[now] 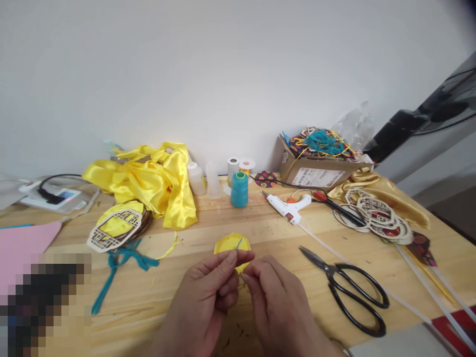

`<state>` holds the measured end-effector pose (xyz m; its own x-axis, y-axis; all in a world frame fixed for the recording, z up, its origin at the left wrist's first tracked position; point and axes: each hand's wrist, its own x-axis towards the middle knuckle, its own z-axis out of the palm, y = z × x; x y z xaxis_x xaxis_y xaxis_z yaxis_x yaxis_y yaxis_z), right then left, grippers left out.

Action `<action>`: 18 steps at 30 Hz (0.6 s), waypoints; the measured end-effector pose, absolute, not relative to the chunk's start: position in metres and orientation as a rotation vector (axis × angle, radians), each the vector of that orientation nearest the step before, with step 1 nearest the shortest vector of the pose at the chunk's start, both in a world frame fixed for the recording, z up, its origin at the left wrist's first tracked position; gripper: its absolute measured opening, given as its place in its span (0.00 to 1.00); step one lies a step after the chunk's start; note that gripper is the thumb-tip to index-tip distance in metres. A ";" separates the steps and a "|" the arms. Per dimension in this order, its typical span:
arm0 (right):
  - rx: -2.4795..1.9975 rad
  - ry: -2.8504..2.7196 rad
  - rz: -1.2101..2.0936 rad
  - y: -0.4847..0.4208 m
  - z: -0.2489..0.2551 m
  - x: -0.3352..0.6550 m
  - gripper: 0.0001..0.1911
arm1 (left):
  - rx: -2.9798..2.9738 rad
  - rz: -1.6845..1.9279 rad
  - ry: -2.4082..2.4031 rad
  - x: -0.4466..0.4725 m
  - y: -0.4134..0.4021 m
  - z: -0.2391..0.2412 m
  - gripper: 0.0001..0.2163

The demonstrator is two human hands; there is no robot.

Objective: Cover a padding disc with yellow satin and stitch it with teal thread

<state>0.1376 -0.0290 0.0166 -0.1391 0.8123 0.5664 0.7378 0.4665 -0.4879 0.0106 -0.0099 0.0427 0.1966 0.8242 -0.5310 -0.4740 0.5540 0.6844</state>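
Both my hands meet low in the middle of the wooden table [260,228]. My left hand [208,292] pinches the near edge of a small round yellow fabric piece [232,245], thumb against forefinger. A short teal thread end sticks up from the fabric. My right hand [275,292] is closed in a pinch right beside it, fingertips touching the same fabric edge; what it holds is too small to make out.
Black scissors [349,290] lie right of my hands, a white glue gun [288,206] beyond them. A teal thread spool [239,189], yellow satin cloth [152,181], wooden cut-out frames [117,228], a cardboard box [316,168] and long sticks [427,287] surround the work spot.
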 end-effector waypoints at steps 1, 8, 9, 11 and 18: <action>-1.298 -1.907 0.120 -0.029 0.017 0.138 0.10 | 0.413 0.947 1.011 0.011 -0.010 0.043 0.11; -1.306 -1.902 0.143 -0.030 0.020 0.135 0.10 | 0.426 0.934 1.004 0.011 -0.009 0.044 0.11; -1.309 -1.898 0.147 -0.030 0.020 0.135 0.10 | 0.429 0.935 1.006 0.011 -0.008 0.045 0.11; -1.305 -1.888 0.161 -0.031 0.021 0.134 0.10 | 0.440 0.935 1.020 0.012 -0.008 0.045 0.11; -1.247 -1.660 0.178 -0.014 0.041 0.154 0.08 | 0.515 0.969 1.084 0.013 -0.007 0.048 0.11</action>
<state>0.1537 -0.0136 0.0412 0.0430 0.7851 0.6179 0.6362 0.4554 -0.6228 0.0125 -0.0066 0.0477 0.1366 0.8559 -0.4988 -0.4001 0.5083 0.7626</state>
